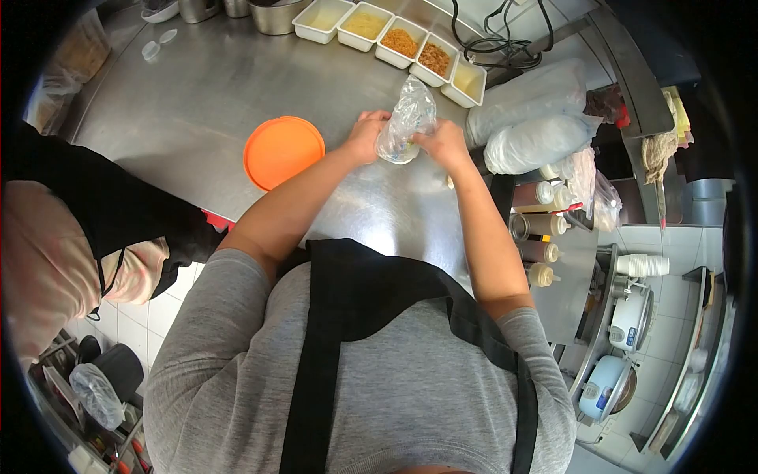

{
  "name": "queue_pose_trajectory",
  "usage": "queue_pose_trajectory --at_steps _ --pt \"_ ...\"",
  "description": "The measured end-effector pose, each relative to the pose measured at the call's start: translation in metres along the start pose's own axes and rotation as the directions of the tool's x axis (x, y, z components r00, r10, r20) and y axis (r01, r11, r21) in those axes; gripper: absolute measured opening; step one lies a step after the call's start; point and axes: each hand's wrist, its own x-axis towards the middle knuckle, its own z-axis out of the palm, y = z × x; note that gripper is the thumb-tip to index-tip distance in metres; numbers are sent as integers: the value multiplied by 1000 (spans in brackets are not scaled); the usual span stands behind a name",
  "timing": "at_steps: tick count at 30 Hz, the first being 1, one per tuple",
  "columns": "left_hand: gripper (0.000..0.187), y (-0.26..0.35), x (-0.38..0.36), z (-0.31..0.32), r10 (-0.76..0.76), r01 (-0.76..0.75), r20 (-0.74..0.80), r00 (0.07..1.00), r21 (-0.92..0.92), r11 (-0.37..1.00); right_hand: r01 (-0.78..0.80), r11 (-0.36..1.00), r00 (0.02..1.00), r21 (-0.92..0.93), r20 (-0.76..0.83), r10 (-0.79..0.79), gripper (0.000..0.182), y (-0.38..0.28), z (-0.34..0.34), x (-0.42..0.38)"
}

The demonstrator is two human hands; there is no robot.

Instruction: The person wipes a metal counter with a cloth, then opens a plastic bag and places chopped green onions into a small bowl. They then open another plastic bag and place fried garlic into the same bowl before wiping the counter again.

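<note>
Clear plastic bag (408,118); orange lid (283,152); grey steel counter (197,87); white tubs (322,20).

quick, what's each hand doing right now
Left hand: closed on the clear plastic bag.
Right hand: closed on the same bag's lower edge.

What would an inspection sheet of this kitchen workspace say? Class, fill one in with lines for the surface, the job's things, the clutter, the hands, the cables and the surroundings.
Surface: steel counter, bare in the middle.
Job's things: clear plastic bag held upright between both hands, something pale at its bottom.
Clutter: orange lid lying flat left of the bag; five white tubs of toppings in a row along the far edge; sauce bottles and wrapped bundles on the right.
Hands: left hand and right hand both grip the bag.
Cables: black cables coiled behind the tubs.
Surroundings: another person's dark sleeve at left; rice cookers lower right.
</note>
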Motion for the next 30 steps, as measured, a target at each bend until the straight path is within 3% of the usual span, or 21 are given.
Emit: queue_pose_trajectory --at_steps 2,5,11,17,20,26,30 --pt "34 -9 2 6 -12 11 -13 1000 -124 992 8 999 1000 44 -11 -7 38 11 9 6" --pt "35 3 -1 -8 61 -60 30 998 -22 998 73 997 993 23 -93 -71 38 4 10 0" --pt "38 -4 2 1 95 -95 -10 995 -37 995 29 997 993 -74 -108 -37 43 5 16 0" --pt "49 2 2 9 -119 116 -47 992 -62 991 49 999 991 -24 -120 -52 45 6 15 -4" --pt "52 8 1 4 -142 142 -6 990 -14 990 112 992 968 -53 -220 -121 47 7 18 -6" --pt "63 -10 9 18 -158 158 19 987 -44 986 76 997 966 -29 -244 -80 38 -5 21 -15" --pt "63 12 3 6 -122 113 75 990 115 987 96 995 972 -13 -213 -97 38 -1 15 -15"
